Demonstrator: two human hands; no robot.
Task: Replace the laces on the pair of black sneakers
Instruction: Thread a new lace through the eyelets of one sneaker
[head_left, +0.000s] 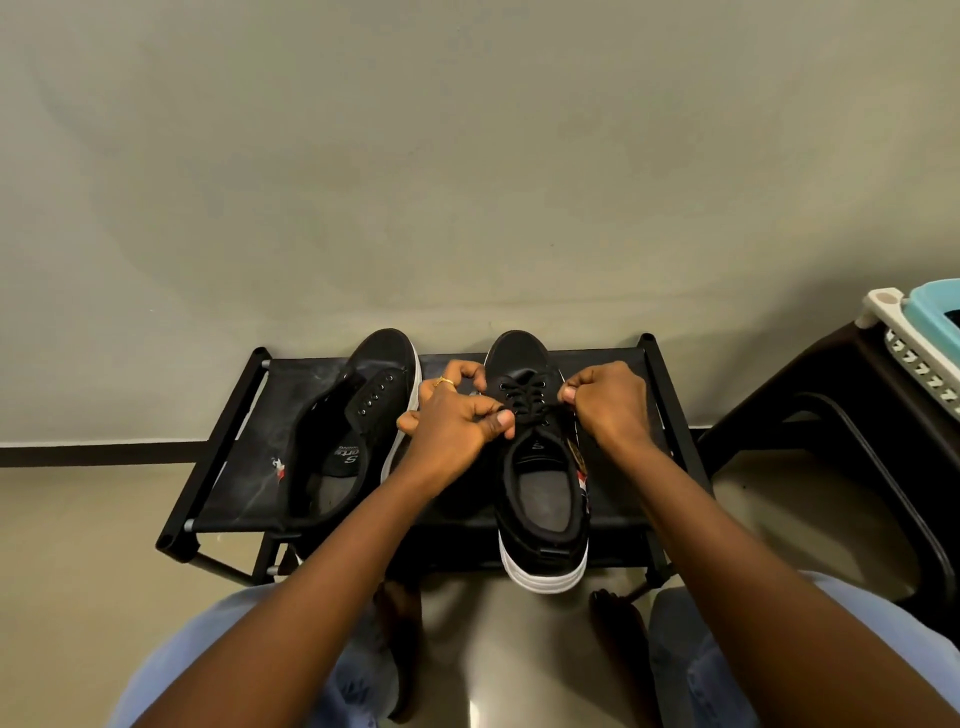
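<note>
Two black sneakers with white soles stand on a low black rack (613, 358). The right sneaker (540, 499) carries a black lace (524, 400) crossed through its eyelets. My left hand (457, 421) pinches one lace end at the shoe's left side, fingers curled. My right hand (608, 402) pinches the other end at the shoe's right side. The left sneaker (358, 415) lies tilted on its side with bare eyelets and no lace in it.
The rack stands against a pale wall (467, 156) on a tiled floor. A dark stool (841, 415) with a white and teal basket (914, 338) on it is at the right. My knees and bare feet are below the rack.
</note>
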